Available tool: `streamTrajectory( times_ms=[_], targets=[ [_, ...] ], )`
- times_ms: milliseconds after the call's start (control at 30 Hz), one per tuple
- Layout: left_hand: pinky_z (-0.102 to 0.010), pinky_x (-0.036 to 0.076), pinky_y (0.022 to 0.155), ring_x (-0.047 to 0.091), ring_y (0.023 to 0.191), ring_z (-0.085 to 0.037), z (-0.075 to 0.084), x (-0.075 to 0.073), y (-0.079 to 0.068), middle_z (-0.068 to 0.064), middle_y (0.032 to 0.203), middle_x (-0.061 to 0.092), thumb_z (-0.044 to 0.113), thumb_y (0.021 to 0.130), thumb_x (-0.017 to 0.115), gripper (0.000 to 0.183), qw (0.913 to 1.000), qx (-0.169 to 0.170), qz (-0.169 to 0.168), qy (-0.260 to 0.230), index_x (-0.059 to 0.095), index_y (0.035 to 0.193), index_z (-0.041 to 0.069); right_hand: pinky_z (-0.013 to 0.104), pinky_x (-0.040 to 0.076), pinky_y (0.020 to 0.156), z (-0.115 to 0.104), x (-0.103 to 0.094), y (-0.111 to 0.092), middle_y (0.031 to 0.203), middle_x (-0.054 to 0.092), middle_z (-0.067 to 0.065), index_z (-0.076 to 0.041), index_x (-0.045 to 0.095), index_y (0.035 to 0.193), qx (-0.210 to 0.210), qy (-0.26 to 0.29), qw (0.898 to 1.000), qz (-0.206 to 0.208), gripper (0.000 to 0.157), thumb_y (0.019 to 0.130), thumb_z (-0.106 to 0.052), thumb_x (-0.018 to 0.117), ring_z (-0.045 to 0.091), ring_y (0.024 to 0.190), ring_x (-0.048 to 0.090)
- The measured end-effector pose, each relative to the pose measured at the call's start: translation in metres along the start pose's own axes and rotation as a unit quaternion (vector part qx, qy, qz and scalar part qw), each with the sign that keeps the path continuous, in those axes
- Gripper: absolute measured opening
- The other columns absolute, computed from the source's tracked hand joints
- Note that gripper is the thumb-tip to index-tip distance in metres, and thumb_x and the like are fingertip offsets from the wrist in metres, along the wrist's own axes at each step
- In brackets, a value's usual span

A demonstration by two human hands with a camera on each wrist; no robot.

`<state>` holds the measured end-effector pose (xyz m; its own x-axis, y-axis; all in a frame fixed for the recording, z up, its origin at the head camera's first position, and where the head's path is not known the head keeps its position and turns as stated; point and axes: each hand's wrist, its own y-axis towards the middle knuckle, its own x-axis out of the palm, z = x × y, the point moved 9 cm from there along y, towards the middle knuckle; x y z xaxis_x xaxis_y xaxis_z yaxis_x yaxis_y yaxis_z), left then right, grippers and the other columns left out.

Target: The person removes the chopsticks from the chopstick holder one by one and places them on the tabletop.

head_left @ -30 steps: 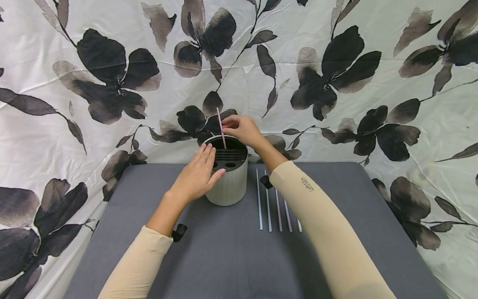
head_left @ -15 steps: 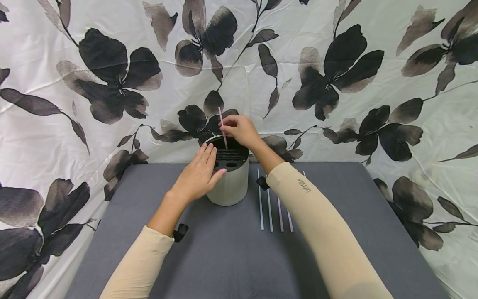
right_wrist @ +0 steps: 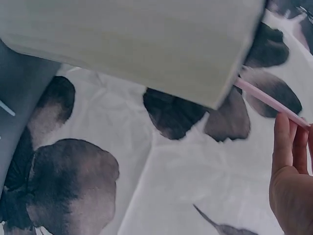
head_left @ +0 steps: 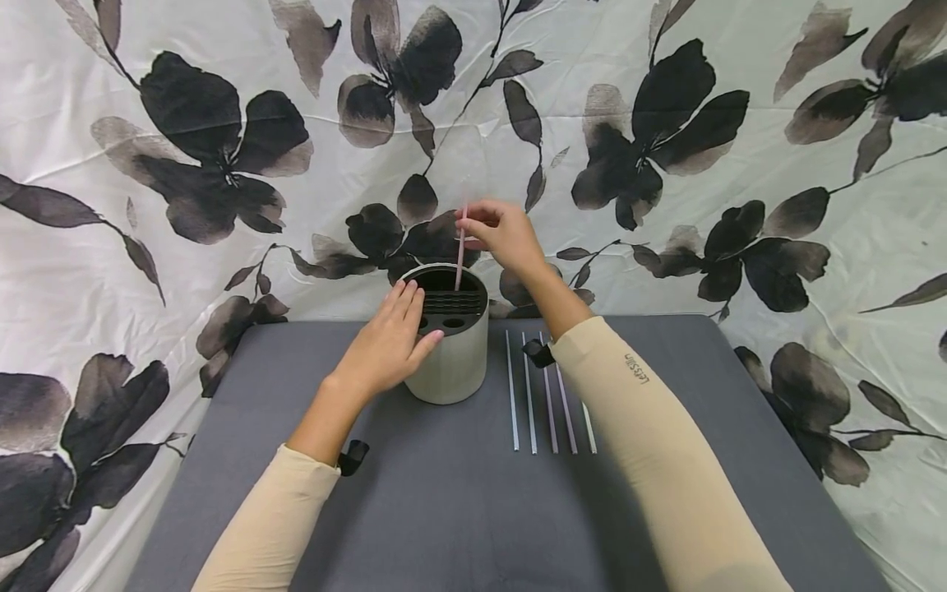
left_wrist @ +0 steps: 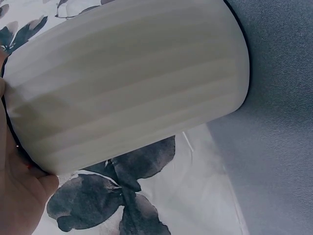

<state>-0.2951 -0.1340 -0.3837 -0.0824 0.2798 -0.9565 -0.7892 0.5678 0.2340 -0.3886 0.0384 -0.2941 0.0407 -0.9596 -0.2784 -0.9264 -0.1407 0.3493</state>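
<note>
A pale round container (head_left: 450, 372) with a black slotted insert (head_left: 455, 322) stands at the back of the table; two round holes show at the insert's front. My left hand (head_left: 385, 341) rests on its left rim, fingers straight. In the left wrist view that hand (left_wrist: 22, 191) lies at the rim, beside the ribbed container wall (left_wrist: 132, 83). Between thumb and fingertips, my right hand (head_left: 506, 237) pinches a thin pink straw (head_left: 459, 265). The straw is nearly upright, its lower end overlapping the open rear part of the container; the right wrist view shows it (right_wrist: 264, 98) at the rim.
Several pale straws (head_left: 549, 403) lie side by side on the grey table (head_left: 444, 493), right of the container and partly under my right forearm. A white floral cloth (head_left: 533, 148) hangs close behind the table's back edge.
My right hand has moved up and to the right with the pink straw, which now leans slightly the other way. The left hand stays on the rim.
</note>
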Motion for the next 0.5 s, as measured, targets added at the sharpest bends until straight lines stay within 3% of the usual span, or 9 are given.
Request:
streamTrajectory(
  times_ms=[333, 500],
  targets=[
    [-0.048, 0.013, 0.132, 0.01, 0.161, -0.039, -0.003, 0.0, 0.004, -0.026, 0.169, 0.02, 0.051, 0.11, 0.04, 0.079, 1.0, 0.003, -0.004, -0.002, 0.024, 0.16, -0.008, 0.034, 0.063, 0.086, -0.024, -0.047, 0.001, 0.106, 0.072, 0.011, 0.012, 0.066, 0.119, -0.01, 0.122, 0.991, 0.06, 0.029, 0.097, -0.008, 0.071, 0.019, 0.097, 0.074],
    [-0.048, 0.013, 0.132, 0.011, 0.16, -0.038, -0.004, -0.001, 0.008, -0.026, 0.169, 0.021, 0.05, 0.11, 0.041, 0.079, 1.0, 0.005, -0.002, -0.003, 0.025, 0.16, -0.008, 0.03, 0.064, 0.082, -0.037, -0.077, -0.005, 0.101, 0.073, 0.01, 0.011, 0.068, 0.117, -0.033, 0.127, 0.986, 0.1, 0.028, 0.096, -0.007, 0.073, 0.019, 0.093, 0.073]
  ],
)
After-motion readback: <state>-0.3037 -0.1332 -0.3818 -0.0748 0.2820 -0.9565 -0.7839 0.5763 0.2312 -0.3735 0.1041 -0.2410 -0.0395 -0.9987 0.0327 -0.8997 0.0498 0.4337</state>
